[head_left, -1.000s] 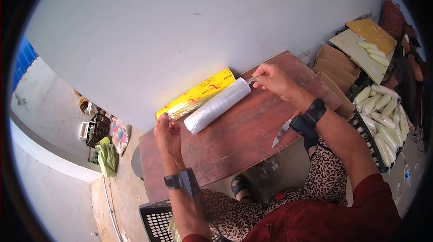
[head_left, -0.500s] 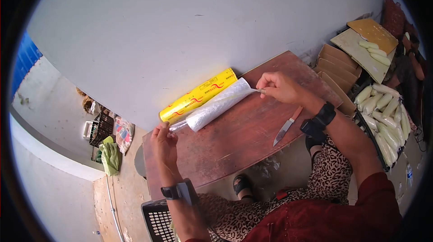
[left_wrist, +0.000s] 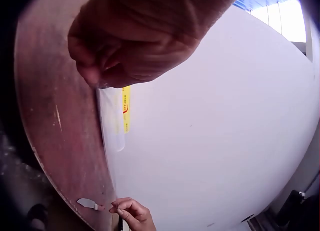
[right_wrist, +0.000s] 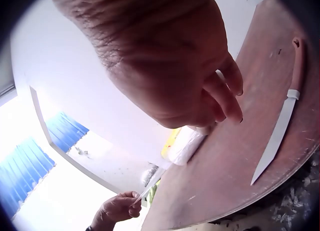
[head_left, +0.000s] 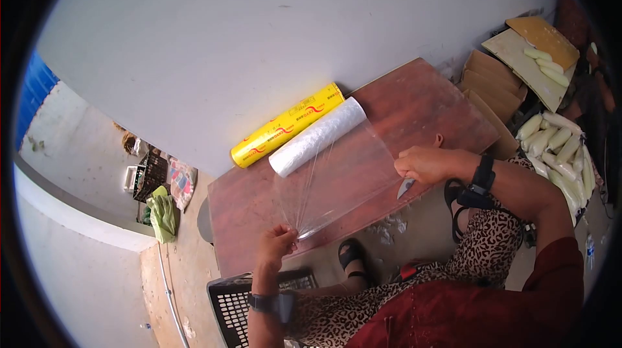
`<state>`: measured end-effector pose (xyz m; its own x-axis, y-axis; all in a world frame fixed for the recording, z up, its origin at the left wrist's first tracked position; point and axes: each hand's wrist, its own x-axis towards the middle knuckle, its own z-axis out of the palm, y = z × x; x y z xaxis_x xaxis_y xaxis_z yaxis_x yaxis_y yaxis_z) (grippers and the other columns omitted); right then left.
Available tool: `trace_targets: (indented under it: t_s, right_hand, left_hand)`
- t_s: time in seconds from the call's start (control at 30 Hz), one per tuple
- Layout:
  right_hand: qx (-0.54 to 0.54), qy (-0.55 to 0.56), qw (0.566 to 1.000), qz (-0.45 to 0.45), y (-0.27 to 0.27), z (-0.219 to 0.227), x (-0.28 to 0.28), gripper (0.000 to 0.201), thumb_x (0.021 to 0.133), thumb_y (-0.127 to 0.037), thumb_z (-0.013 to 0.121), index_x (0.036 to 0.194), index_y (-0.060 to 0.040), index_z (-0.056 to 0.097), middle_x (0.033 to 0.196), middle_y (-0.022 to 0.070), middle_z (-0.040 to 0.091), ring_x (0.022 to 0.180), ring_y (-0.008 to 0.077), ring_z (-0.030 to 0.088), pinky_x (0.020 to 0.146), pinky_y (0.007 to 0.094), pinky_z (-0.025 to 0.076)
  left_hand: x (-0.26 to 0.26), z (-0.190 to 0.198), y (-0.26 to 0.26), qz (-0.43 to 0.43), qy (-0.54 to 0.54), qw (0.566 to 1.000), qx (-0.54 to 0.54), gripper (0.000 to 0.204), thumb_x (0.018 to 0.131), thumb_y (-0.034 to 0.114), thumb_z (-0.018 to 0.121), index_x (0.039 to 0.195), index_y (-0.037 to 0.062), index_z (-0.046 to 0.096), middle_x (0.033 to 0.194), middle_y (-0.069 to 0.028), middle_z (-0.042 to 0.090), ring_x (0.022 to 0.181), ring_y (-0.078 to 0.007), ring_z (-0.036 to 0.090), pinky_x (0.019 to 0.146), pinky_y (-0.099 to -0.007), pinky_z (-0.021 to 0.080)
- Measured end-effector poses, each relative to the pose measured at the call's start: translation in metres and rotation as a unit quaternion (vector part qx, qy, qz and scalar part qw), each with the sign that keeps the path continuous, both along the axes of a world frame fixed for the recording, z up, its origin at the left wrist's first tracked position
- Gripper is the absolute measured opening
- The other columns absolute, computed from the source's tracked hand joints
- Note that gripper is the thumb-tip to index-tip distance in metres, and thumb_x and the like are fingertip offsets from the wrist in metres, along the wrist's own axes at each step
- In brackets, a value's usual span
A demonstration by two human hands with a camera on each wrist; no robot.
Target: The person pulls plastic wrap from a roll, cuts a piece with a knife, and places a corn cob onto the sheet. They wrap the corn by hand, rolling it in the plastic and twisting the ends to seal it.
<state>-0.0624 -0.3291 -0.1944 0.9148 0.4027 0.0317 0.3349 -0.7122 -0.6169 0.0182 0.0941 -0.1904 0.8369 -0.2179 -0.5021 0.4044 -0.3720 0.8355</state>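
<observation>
A sheet of clear plastic film (head_left: 346,176) stretches from the white film roll (head_left: 317,137) toward the table's front edge. My left hand (head_left: 278,243) pinches its near left corner, where creases gather into a bunch. At the other corner my right hand (head_left: 424,164) pinches the film between thumb and finger, the other fingers bent apart in the right wrist view. Below the right hand lies a knife (right_wrist: 280,128) on the tabletop, its middle hidden by that hand in the head view. Behind the white roll rests a yellow printed tube (head_left: 288,126).
The reddish wooden table (head_left: 246,218) stands against a pale wall (head_left: 259,37). Beyond its right end are cardboard boxes (head_left: 492,82) and a crate of wrapped pale vegetables (head_left: 557,150). A black plastic crate (head_left: 233,309) sits by my left leg.
Both hands have come back toward my body, the left also to the right, drawing film off the white roll into a wide sheet. The right hand now passes over the knife.
</observation>
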Motion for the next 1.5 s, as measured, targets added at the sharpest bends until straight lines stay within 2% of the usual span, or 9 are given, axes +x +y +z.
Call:
trace_targets:
  t_s: [0.27,0.43,0.67,0.77,0.97,1.17,1.27,1.37,1.5]
  right_hand:
    - [-0.094,0.027,0.994,0.053,0.001,-0.041,0.001,0.005,0.075,-0.004,0.062,0.079,-0.0026,0.059,0.079,0.0194,0.062,0.077,0.0416,0.061,0.063,0.0483,0.045]
    - [-0.203,0.062,0.975,0.068,0.010,-0.035,-0.004,0.010,0.075,-0.005,0.060,0.084,-0.0023,0.064,0.084,0.0200,0.066,0.082,0.0402,0.065,0.067,0.0477,0.051]
    - [-0.251,0.064,0.963,0.071,0.016,-0.041,-0.009,0.017,0.073,-0.003,0.062,0.089,-0.0007,0.069,0.087,0.0223,0.068,0.085,0.0389,0.068,0.071,0.0464,0.053]
    - [-0.254,0.051,0.963,0.068,0.017,-0.045,-0.011,0.018,0.073,-0.003,0.062,0.089,0.0000,0.069,0.085,0.0225,0.067,0.085,0.0384,0.068,0.071,0.0464,0.053]
    - [-0.269,0.023,0.959,0.084,0.019,-0.049,-0.012,0.015,0.072,-0.003,0.062,0.085,0.0008,0.067,0.084,0.0207,0.068,0.083,0.0368,0.068,0.068,0.0457,0.053]
    - [-0.307,-0.019,0.946,0.106,0.021,-0.038,-0.022,0.013,0.078,-0.007,0.058,0.089,-0.0013,0.062,0.088,0.0166,0.067,0.085,0.0315,0.068,0.074,0.0431,0.050]
    - [-0.312,-0.064,0.942,0.105,0.021,-0.046,-0.026,0.011,0.080,-0.010,0.057,0.088,-0.0031,0.062,0.086,0.0152,0.066,0.082,0.0299,0.068,0.072,0.0424,0.050]
    - [-0.317,-0.084,0.939,0.102,0.022,-0.047,-0.029,0.009,0.081,-0.010,0.058,0.084,-0.0032,0.062,0.082,0.0147,0.066,0.078,0.0304,0.068,0.068,0.0428,0.050]
    - [-0.325,-0.091,0.936,0.104,0.023,-0.050,-0.027,0.009,0.080,-0.010,0.060,0.085,-0.0033,0.063,0.084,0.0136,0.067,0.077,0.0286,0.069,0.067,0.0429,0.050]
  left_hand:
    - [-0.017,-0.046,-0.011,-0.080,0.061,0.988,0.118,0.007,0.084,0.008,0.067,0.083,0.0023,0.063,0.070,-0.0066,0.065,0.054,-0.0122,0.062,0.048,-0.0225,0.048]
    - [-0.021,-0.071,-0.012,-0.117,0.012,0.980,0.158,0.010,0.082,0.007,0.067,0.076,-0.0001,0.063,0.066,-0.0086,0.066,0.054,-0.0144,0.065,0.048,-0.0258,0.050]
    - [-0.028,-0.077,-0.017,-0.133,-0.055,0.966,0.214,0.015,0.079,0.010,0.070,0.072,-0.0001,0.062,0.061,-0.0087,0.065,0.050,-0.0147,0.065,0.046,-0.0293,0.051]
    - [-0.033,-0.070,-0.019,-0.177,-0.096,0.939,0.279,0.018,0.080,0.017,0.071,0.078,0.0001,0.067,0.066,-0.0105,0.067,0.058,-0.0207,0.069,0.055,-0.0339,0.055]
    - [-0.044,-0.055,-0.032,-0.264,-0.193,0.822,0.466,0.031,0.084,0.037,0.065,0.098,0.0110,0.073,0.090,-0.0158,0.071,0.091,-0.0357,0.067,0.081,-0.0443,0.053]
    - [-0.051,-0.051,-0.042,-0.266,-0.185,0.770,0.550,0.031,0.087,0.040,0.061,0.097,0.0134,0.074,0.095,-0.0162,0.071,0.092,-0.0344,0.068,0.080,-0.0432,0.054]
    - [-0.046,-0.047,-0.042,-0.287,-0.175,0.748,0.572,0.036,0.086,0.040,0.062,0.096,0.0071,0.073,0.095,-0.0200,0.070,0.090,-0.0357,0.068,0.079,-0.0462,0.054]
    - [-0.038,-0.038,-0.028,-0.324,-0.172,0.745,0.557,0.031,0.085,0.035,0.065,0.095,0.0072,0.073,0.097,-0.0197,0.070,0.091,-0.0355,0.068,0.079,-0.0455,0.054]
    - [-0.018,-0.023,-0.013,-0.310,-0.169,0.707,0.613,0.019,0.082,0.023,0.064,0.089,0.0078,0.073,0.097,-0.0153,0.071,0.089,-0.0344,0.069,0.077,-0.0434,0.055]
